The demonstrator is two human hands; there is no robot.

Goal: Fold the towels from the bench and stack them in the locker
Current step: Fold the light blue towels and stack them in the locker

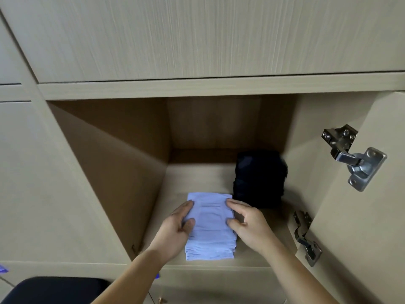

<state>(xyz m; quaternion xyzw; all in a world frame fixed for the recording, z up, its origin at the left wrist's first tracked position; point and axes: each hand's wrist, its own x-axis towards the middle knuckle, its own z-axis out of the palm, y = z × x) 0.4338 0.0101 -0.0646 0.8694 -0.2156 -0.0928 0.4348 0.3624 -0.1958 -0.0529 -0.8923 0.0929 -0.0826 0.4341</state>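
Observation:
A folded light blue towel (210, 229) lies on the floor of the open wooden locker (197, 178), near its front edge. My left hand (175, 231) grips the towel's left side, thumb on top and fingers at the edge. My right hand (247, 222) pinches the right side between thumb and fingertips. A stack of folded dark navy towels (259, 178) stands behind and to the right, close to the locker's right wall, apart from the blue towel.
The locker door (355, 216) hangs open at the right with two metal hinges (352, 156). A shut cabinet door (197, 36) is above the locker. A dark padded bench or seat (54, 290) shows at the bottom left.

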